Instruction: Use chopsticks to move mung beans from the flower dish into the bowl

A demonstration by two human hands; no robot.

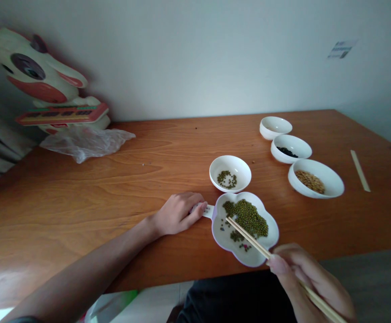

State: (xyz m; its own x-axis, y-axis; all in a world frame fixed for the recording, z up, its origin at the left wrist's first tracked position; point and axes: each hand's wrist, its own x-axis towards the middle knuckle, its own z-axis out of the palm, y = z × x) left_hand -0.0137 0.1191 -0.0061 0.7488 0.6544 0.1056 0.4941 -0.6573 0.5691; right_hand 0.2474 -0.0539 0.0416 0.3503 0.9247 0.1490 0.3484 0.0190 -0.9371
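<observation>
My left hand [182, 212] is closed around the short handle of a white, flower-shaped dish [249, 259] with a pale purple rim. Green mung beans [251, 217] are heaped in the dish, with a few more scattered toward its near side. A pair of wooden chopsticks [249, 238] is gripped in my right hand [308, 276], at the dish's lower right. Their tips are close together over the left part of the beans; whether a bean is between them I cannot make out. Just behind the dish stands a round white bowl [244, 172] holding some mung beans.
Toward the right sit three more white bowls: one with tan beans [310, 181], one with black beans [287, 152], and one farther back [275, 123]. A paper strip [360, 170] lies beyond them. At the left are a cow-shaped toy keyboard [64, 114] and a clear plastic bag [86, 142].
</observation>
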